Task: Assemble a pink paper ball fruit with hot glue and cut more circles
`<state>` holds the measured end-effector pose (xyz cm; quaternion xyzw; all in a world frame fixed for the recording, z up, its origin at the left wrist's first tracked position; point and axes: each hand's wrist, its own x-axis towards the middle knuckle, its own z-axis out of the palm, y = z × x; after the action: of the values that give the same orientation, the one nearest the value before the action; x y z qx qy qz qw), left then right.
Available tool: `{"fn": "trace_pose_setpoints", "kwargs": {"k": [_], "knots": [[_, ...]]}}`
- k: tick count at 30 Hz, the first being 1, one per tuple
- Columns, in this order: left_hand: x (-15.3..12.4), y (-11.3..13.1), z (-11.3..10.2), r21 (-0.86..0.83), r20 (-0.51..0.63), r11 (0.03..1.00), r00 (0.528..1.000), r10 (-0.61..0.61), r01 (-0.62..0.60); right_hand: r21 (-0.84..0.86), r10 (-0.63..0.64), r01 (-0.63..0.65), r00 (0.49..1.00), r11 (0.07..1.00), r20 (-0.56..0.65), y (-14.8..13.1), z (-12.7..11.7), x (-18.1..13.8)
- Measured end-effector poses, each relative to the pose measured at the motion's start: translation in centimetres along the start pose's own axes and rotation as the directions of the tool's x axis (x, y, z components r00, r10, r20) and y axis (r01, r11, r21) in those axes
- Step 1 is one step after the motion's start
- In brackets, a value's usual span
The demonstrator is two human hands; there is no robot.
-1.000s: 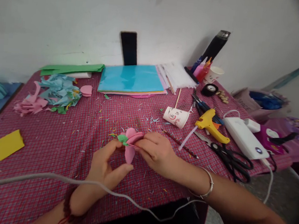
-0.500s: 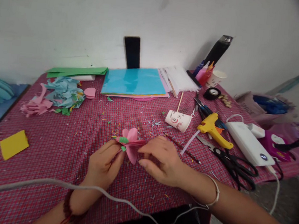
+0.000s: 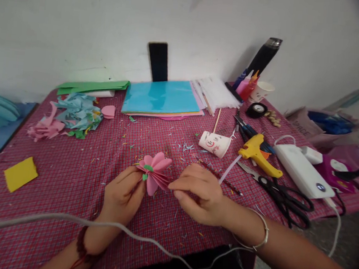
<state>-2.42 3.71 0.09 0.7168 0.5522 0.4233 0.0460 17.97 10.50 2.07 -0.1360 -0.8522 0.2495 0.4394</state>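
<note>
A pink paper flower (image 3: 156,162) with green bits of paper at its centre is held above the table, its layered petals fanned toward the right. My left hand (image 3: 123,194) pinches it at its left side between thumb and fingers. At the flower's right edge is my right hand (image 3: 199,193), index finger and thumb close together on the tips of the stacked petals. Small paper scraps (image 3: 186,147) lie on the checked tablecloth behind the hands. A dark pencil-like stick (image 3: 222,179) rests beyond my right hand.
To the right lie a yellow glue gun (image 3: 259,159), black scissors (image 3: 284,197) and a white power bank (image 3: 303,171). A paper cup (image 3: 214,143) is on its side. Crumpled paper (image 3: 78,112) and a yellow paper piece (image 3: 20,174) sit left. A white cable (image 3: 131,235) crosses in front.
The flower has turned slightly, so its petals look more spread. My right hand has shifted a little right, its thumb and index finger now closer together at the petal tips.
</note>
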Motion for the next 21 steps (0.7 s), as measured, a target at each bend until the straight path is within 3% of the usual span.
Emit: {"fn": "trace_pose_setpoints", "kwargs": {"k": [4, 8, 12, 21], "knots": [[0.1, 0.1, -0.1, -0.005, -0.007, 1.000, 1.000, -0.023, 0.023, -0.080, -0.010, 0.015, 0.998, 0.997, 0.068, 0.4, 0.7, -0.3], [0.1, 0.3, -0.2, 0.021, -0.001, 1.000, 1.000, -0.003, 0.003, -0.151, 0.098, -0.085, 0.992, 0.985, 0.079, 0.5, 0.9, -0.5], [-0.2, 0.3, 0.0, 0.085, 0.030, 0.992, 0.995, 0.091, -0.093, -0.158, 0.207, -0.182, 0.965, 0.971, 0.162, 0.2, 0.6, -0.2], [-0.6, 0.5, 0.0, 0.250, 0.148, 0.921, 0.952, 0.267, -0.297, -0.174, 0.162, -0.134, 0.974, 0.976, 0.157, 0.4, 1.3, -0.4]]}}
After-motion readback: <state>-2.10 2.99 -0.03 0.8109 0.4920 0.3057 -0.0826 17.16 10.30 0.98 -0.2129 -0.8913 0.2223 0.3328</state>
